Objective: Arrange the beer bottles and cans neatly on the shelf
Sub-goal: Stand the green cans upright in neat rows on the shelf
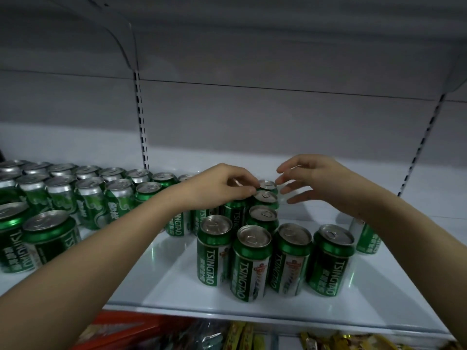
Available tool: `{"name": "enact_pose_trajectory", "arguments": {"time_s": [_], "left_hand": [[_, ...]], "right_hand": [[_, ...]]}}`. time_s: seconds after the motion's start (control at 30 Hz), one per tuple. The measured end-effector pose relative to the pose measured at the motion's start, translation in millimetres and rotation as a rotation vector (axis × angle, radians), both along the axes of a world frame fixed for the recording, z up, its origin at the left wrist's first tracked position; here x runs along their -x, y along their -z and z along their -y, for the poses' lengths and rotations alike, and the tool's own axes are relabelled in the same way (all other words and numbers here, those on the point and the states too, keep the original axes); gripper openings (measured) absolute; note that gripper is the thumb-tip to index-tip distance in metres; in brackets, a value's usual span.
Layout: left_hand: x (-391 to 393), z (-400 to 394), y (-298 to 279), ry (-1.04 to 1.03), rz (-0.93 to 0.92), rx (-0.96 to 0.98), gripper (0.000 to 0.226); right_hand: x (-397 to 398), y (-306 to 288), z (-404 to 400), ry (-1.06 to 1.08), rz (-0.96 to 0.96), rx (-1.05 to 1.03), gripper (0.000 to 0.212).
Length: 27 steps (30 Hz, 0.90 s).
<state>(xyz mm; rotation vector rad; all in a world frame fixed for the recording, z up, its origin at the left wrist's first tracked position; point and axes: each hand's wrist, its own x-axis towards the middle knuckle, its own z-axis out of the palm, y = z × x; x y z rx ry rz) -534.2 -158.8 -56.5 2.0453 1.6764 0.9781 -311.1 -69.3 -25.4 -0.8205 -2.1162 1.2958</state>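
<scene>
Green Tsingtao beer cans stand upright on a white shelf (pixel 353 314). Several sit in tidy rows at the left (pixel 60 188). A looser cluster stands in the middle, with a front row of cans (pixel 251 261) and a column running back behind it. My left hand (pixel 219 185) reaches over that column, its fingers curled on the top of a can (pixel 235 205) near the back. My right hand (pixel 313 178) hovers beside the rearmost can (pixel 267 185), fingers spread and relaxed, holding nothing. One can (pixel 366 236) stands apart at the right, partly hidden by my right forearm.
A shelf board overhangs above, and slotted uprights (pixel 141 122) run up the grey back panel. Bare shelf lies to the right of the cluster and in front of it. Packaged snacks (pixel 240 334) fill the shelf below.
</scene>
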Motion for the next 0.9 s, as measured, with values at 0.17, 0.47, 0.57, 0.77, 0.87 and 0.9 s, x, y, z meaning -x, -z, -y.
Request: {"name": "enact_pose_trajectory", "arguments": {"time_s": [0.17,0.47,0.57,0.77,0.87,0.9], "left_hand": [[9,36,18,-0.073,0.116,0.004,0.028],[23,78,64,-0.164,0.329,0.183,0.073],[23,79,76,-0.181,0.323,0.195,0.068],[24,83,91,-0.255,0.409,0.148,0.06],[35,93,91,-0.271,0.56,0.092,0.058],[39,96,91,-0.284,0.6,0.058,0.056]], "right_hand": [[18,-2,38,-0.094,0.06,-0.119,0.013],[65,19,72,-0.215,0.505,-0.561,0.056],[77,22,80,-0.268,0.655,-0.675,0.047],[95,26,87,-0.22,0.728,-0.766,0.056],[105,29,91,-0.178,0.583,-0.678,0.047],[109,31,92,-0.161,0.507,-0.625,0.045]]}}
